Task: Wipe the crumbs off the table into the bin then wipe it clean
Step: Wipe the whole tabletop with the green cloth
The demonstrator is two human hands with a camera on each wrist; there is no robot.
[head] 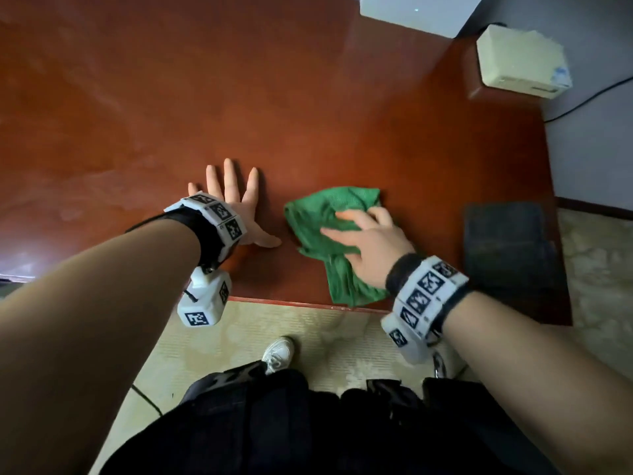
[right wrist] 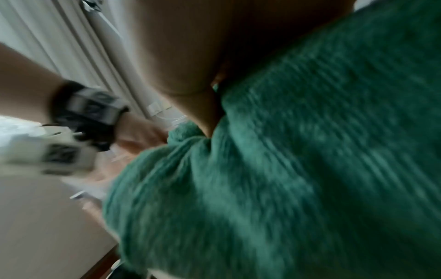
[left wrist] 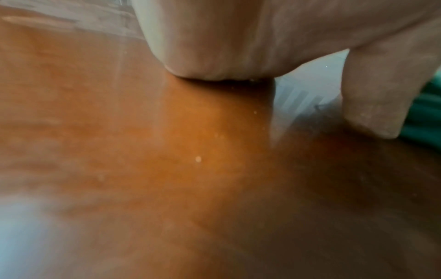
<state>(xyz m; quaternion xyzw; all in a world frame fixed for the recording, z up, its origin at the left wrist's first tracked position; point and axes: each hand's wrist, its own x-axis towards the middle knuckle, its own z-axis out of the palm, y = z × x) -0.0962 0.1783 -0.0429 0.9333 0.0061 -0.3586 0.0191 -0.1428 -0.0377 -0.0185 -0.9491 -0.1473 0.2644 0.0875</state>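
My left hand (head: pixel 236 200) lies flat on the red-brown table (head: pixel 308 97), fingers spread and straight. In the left wrist view its palm (left wrist: pixel 214 37) presses the table (left wrist: pixel 119 188), and a few pale crumbs (left wrist: pixel 198 159) lie just in front of it. To the right, my right hand (head: pixel 370 241) presses a crumpled green cloth (head: pixel 329 207) onto the table near the front edge, fingers stretched over it. The right wrist view is blurred and shows the cloth (right wrist: pixel 286 169) bunched under the hand (right wrist: pixel 179 47). A dark bin (head: pixel 507 245) stands at the table's right end.
A white box (head: pixel 418 12) and a cream device (head: pixel 520 60) with a black cable (head: pixel 582 101) sit at the back right. The table's front edge (head: pixel 291 303) runs just below the cloth. Pale floor and my white shoe (head: pixel 279 353) are below it.
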